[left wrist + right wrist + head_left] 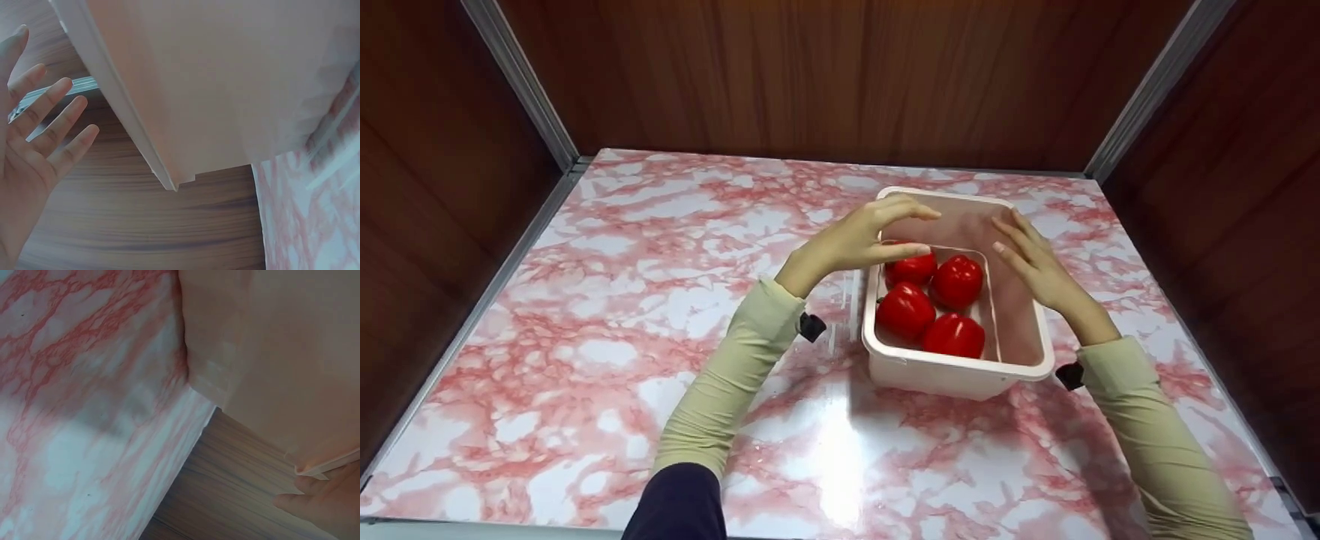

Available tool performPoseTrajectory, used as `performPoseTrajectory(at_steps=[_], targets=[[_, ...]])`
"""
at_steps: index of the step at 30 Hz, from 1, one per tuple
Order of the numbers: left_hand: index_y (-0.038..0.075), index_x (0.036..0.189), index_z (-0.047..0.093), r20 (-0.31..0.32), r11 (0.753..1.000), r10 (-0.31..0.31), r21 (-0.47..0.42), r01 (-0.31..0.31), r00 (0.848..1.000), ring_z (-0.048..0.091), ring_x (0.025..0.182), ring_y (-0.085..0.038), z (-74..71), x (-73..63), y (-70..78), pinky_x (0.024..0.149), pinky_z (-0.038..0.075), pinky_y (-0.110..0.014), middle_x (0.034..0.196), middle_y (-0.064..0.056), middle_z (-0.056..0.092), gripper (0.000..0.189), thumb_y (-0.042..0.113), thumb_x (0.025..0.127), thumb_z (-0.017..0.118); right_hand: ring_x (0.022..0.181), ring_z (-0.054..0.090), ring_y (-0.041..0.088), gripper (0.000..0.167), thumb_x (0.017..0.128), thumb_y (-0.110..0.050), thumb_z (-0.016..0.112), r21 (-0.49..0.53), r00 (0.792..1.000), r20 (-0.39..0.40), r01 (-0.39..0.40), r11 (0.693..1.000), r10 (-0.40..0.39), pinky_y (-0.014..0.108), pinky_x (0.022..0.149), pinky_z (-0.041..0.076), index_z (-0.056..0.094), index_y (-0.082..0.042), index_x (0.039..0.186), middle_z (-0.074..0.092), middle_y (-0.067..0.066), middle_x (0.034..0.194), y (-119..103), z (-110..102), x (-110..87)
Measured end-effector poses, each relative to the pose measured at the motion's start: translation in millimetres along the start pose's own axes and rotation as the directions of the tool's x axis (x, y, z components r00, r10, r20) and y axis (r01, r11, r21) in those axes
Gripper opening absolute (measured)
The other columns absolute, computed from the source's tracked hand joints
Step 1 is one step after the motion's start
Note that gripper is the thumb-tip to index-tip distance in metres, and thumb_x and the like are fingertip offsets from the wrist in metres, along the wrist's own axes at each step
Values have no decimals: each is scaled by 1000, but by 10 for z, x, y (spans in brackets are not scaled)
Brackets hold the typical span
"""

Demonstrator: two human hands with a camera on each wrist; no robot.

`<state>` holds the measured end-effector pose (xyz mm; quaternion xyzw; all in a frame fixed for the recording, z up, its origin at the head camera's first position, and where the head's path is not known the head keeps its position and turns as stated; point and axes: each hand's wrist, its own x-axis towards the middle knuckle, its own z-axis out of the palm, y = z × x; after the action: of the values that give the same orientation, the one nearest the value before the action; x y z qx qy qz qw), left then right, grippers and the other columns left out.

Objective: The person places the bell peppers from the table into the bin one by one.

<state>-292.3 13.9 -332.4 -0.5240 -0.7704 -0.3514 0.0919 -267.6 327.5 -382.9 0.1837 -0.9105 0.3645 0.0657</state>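
Note:
A white plastic bin (960,379) stands right of the table's middle, with several red bell peppers (905,310) on its floor. My left hand (870,234) hovers over the bin's left rim, thumb and fingers spread and nothing between them. It partly covers the rear left pepper (913,268). In the left wrist view, the same hand (39,135) appears palm-side beside the bin's rim. On the opposite side, my right hand (1039,266) is at the right rim with its fingers extended inward. Whether it touches the rim cannot be told.
The table top (607,352) has a red-and-white marbled surface. Brown wood-grain panels (825,82) enclose it at the back and both sides, with metal posts (1147,86) at the rear corners. A black wrist device (812,327) sits at the left cuff.

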Motion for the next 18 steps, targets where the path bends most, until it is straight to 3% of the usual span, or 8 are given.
performPoseTrajectory(at_steps=[10, 15, 18], targets=[[16, 126, 57, 8, 1000, -23, 1, 23, 1000, 49, 117, -7, 34, -76, -48, 102, 35, -21, 124, 1, 58, 45, 38, 87, 63, 139, 1, 42, 52, 97, -33, 46, -50, 1000, 26, -3, 999, 4, 65, 106, 1, 36, -10, 143, 8, 19, 154, -3, -24, -34], [24, 131, 53, 26, 996, -80, 34, 79, 996, 43, 121, -2, 4, -129, -67, 103, 33, -20, 129, 5, 54, 46, 37, 88, 62, 138, 3, 45, 53, 97, -36, 45, -140, 999, 29, 20, 990, -17, 64, 106, 1, 37, -11, 142, 12, 20, 153, -40, -41, -20], [24, 135, 48, 20, 996, -84, 39, 83, 996, 37, 127, -3, -13, -154, -88, 106, 31, -22, 136, 5, 48, 50, 35, 88, 61, 139, 4, 44, 53, 96, -40, 44, -192, 999, 19, 38, 981, -35, 64, 107, 0, 39, -12, 141, 16, 19, 152, -65, -64, -5]])
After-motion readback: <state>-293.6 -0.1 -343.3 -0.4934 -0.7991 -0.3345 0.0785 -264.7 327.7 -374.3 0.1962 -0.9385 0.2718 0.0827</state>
